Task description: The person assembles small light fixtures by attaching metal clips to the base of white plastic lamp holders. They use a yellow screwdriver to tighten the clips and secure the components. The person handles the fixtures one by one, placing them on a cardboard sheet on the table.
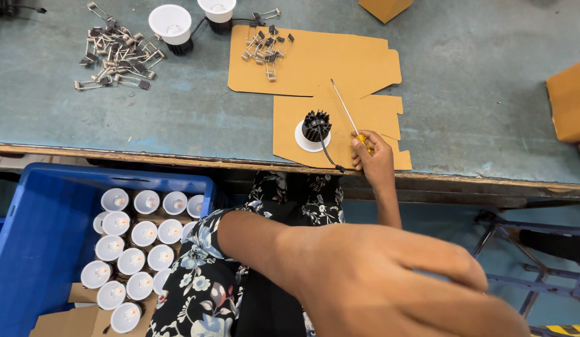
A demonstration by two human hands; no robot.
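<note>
Right hand (372, 156) closed around yellow-handled screwdriver (352, 120) at tabletop (196, 118) edge, shaft slanting up across cardboard sheet (340, 62). Black-finned lamp fitting (313, 130) just left of it on the cardboard. Left hand (389, 281) close to camera, blurred, loosely curled, holding nothing visible. Blue crate (34, 231) of white fittings lower left.

1. Screwdriver (351, 118): skinny metal shaft, yellow handle. It lies slanted on the cardboard, tip pointing up and away to the left, with the handle pinched in the fingers at the table's near edge.
2. Downlight fitting (314, 130): black finned body on a white round rim, sitting rim-down on the same cardboard just left of the screwdriver, with a black wire trailing toward the table edge.
</note>
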